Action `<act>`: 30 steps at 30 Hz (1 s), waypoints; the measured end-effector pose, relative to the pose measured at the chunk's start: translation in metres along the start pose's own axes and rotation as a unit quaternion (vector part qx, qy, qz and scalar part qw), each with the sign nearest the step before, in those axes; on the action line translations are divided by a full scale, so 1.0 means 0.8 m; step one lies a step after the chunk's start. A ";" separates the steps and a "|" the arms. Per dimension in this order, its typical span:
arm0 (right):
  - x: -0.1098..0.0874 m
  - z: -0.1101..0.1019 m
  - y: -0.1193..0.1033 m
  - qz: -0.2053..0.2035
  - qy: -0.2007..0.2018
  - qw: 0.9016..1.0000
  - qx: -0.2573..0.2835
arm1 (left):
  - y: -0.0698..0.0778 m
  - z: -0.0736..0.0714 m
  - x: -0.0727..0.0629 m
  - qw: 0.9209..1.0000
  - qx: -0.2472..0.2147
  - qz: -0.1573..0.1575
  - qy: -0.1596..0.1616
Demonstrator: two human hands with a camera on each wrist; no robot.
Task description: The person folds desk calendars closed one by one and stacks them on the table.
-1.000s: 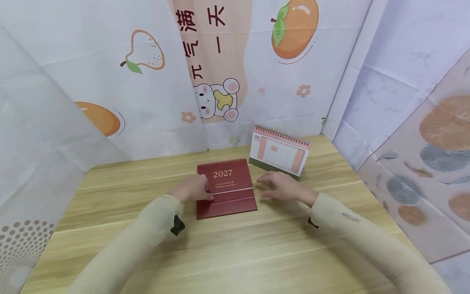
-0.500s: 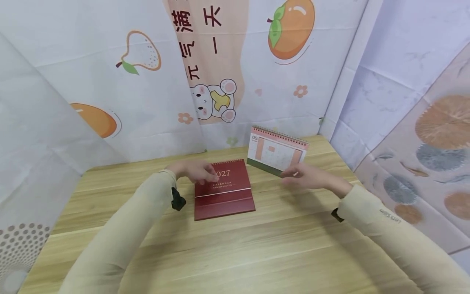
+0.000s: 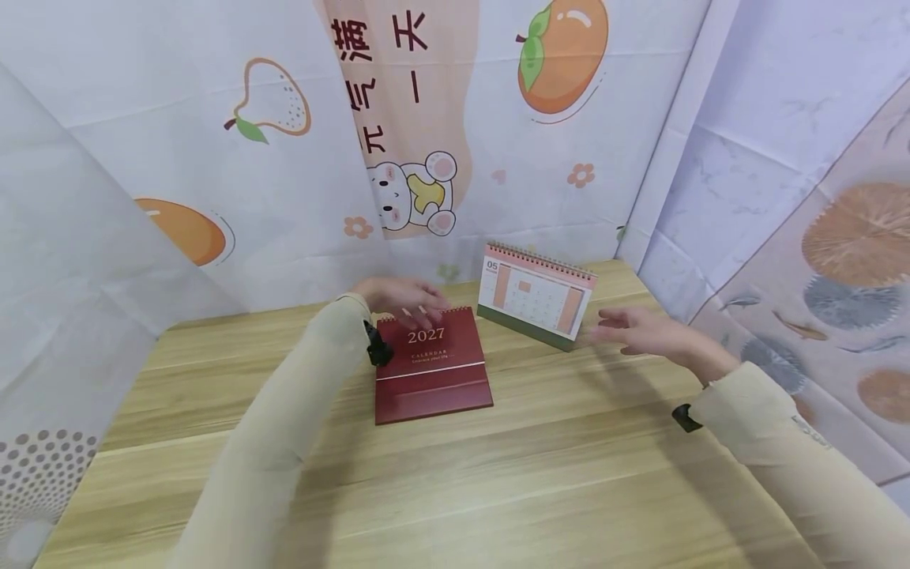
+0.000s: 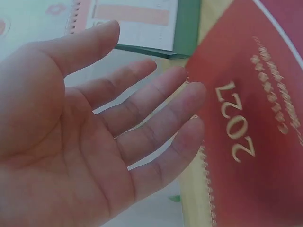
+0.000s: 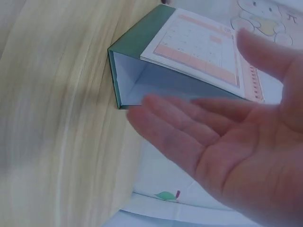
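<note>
A dark red desk calendar (image 3: 444, 356) marked 2027 in gold stands on the wooden table, its spiral binding along the top edge. My left hand (image 3: 405, 300) hovers over that binding with fingers spread and relaxed, holding nothing; in the left wrist view the fingertips overlap the red cover (image 4: 255, 118). To the right stands a second desk calendar (image 3: 536, 296) with a green base and a white and pink page numbered 05. Just right of it my right hand (image 3: 643, 336) is raised, palm facing its open side, with fingers loosely extended and nothing in them.
The wooden table (image 3: 455, 482) runs up to a white printed curtain (image 3: 298, 190) behind both calendars. A second patterned cloth (image 3: 775, 237) hangs along the right side, near my right hand and sleeve.
My left hand has gone from the red calendar's left side up to its top binding. My right hand has moved rightward, past the front of the green calendar to its right side. Both calendars stay put.
</note>
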State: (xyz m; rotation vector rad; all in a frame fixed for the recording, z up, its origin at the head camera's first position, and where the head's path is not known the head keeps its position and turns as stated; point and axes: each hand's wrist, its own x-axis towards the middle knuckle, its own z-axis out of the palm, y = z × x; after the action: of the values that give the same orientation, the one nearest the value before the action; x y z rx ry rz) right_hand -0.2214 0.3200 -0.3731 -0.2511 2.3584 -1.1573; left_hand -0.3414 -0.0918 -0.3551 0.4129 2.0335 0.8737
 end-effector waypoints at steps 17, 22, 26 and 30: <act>0.019 0.003 -0.007 0.015 0.071 0.962 0.262 | 0.049 0.010 0.078 0.980 -0.129 0.046 0.141; 0.026 0.006 -0.010 0.010 0.073 0.941 0.330 | 0.060 0.017 0.097 0.975 -0.145 0.062 0.156; 0.031 0.011 -0.013 0.019 0.076 0.936 0.342 | 0.063 0.021 0.106 0.972 -0.161 0.072 0.157; 0.035 0.013 -0.015 0.028 0.074 0.936 0.344 | 0.068 0.025 0.110 0.966 -0.174 0.092 0.166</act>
State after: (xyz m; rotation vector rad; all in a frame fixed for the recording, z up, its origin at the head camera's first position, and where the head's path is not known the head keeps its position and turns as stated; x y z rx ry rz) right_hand -0.2413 0.2952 -0.3790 0.1536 1.9027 -1.9295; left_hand -0.3772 0.0049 -0.3756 0.2723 2.1023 1.4694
